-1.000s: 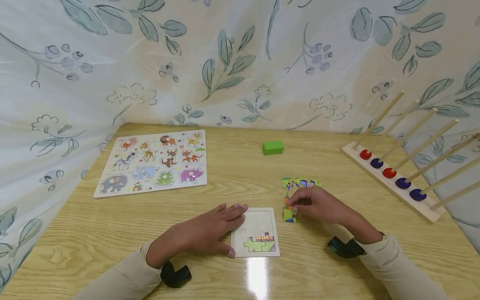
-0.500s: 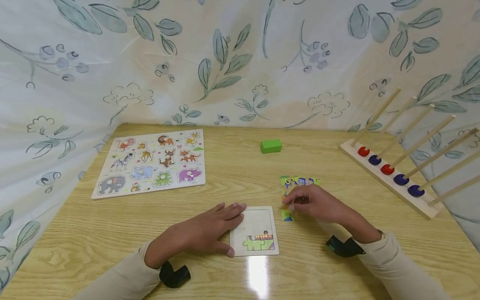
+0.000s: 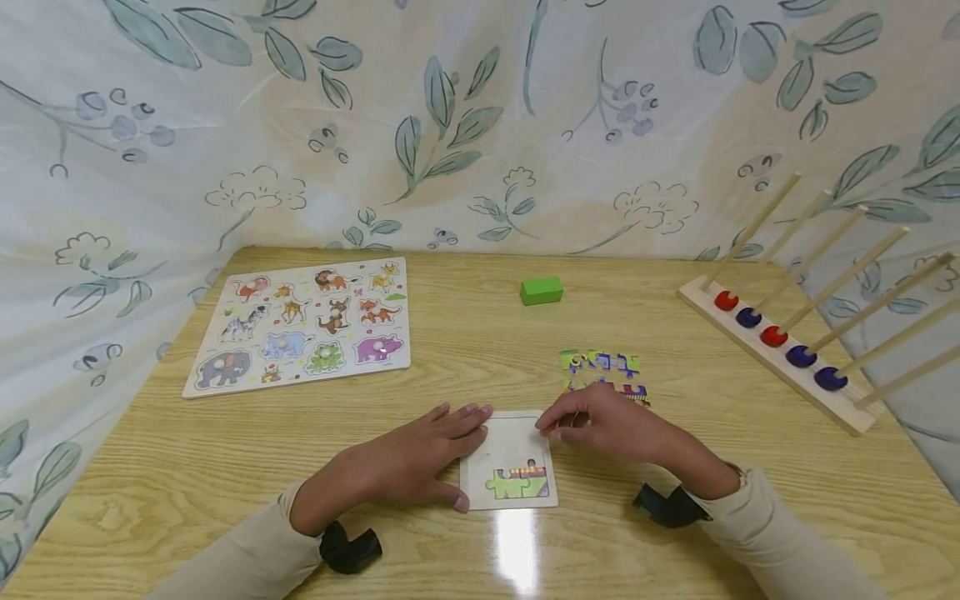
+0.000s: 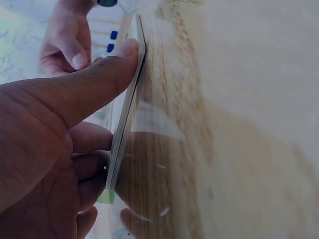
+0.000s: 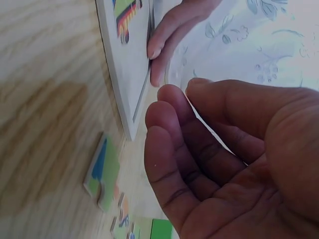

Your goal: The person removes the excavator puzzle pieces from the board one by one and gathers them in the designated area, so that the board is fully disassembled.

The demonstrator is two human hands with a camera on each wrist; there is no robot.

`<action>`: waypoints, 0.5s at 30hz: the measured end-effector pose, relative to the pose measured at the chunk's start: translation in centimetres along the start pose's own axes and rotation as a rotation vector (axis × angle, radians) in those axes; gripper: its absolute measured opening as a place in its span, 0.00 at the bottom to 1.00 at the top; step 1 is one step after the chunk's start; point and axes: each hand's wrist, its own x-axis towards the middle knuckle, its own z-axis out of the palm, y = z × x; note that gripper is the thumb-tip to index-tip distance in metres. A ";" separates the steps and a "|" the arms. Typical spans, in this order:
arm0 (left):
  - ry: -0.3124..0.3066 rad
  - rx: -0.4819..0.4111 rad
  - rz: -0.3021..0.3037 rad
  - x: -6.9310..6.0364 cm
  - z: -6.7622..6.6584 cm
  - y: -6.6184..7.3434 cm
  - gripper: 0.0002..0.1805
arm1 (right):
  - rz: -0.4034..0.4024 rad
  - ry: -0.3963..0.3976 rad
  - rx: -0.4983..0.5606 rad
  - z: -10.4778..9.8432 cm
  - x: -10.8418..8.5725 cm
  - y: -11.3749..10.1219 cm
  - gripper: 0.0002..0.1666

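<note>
My left hand (image 3: 420,458) rests with extended fingers on the left side of a small white puzzle tray (image 3: 498,446). In the left wrist view, its thumb (image 4: 107,74) lies on the tray's near edge. Joined green jigsaw pieces (image 3: 517,486) lie in the tray's lower right. My right hand (image 3: 611,421) is at the tray's upper right edge, thumb and fingertips close together. No piece shows between them in the right wrist view, but one could be hidden. Loose jigsaw pieces (image 3: 603,362) lie beyond that hand, and a green-and-blue piece (image 5: 102,172) lies beneath it.
An animal peg puzzle board (image 3: 307,325) lies at the back left. A green block (image 3: 542,291) sits at the back middle. On the right stands a wooden rack (image 3: 780,358) with upright dowels and red and blue beads. A patterned cloth (image 3: 480,125) hangs behind the wooden table (image 3: 225,467).
My right hand has moved left and slightly toward me, from the loose pieces to the tray's right edge. More of the loose pieces now show. My left hand has stayed on the tray.
</note>
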 end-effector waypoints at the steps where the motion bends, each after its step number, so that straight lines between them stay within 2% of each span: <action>1: -0.001 -0.001 -0.001 0.0 0.0 0.0 0.47 | 0.001 -0.003 -0.001 0.1 0.0 -0.1 0.10; 15: 0.000 0.007 -0.011 0.1 -0.1 0.1 0.47 | -0.027 -0.057 0.037 1.4 0.4 -0.5 0.09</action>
